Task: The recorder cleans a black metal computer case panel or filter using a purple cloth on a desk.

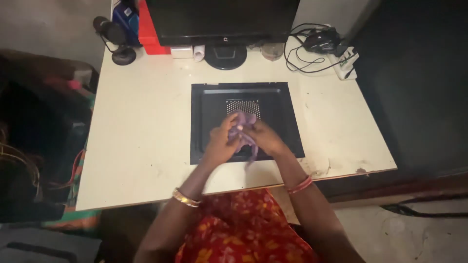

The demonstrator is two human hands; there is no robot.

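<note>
Red floral garment (243, 229) at bottom centre of frame, both forearms reaching up from it over the cream table (141, 146). Left hand (220, 141) and right hand (265, 139) both clenched on a purple cloth (242, 127), bunched between them at frame centre, over the black perforated metal panel (243, 97) lying flat on the table. Black monitor (222, 22) top centre, cables and power strip (341, 58) upper right.

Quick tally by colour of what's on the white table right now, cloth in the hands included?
Black: 4 – perforated panel, monitor, desk lamp, cable bundle
Purple: 1 – cloth, held by left hand and right hand
White: 1 – power strip
Red: 1 – box
Total: 7
</note>
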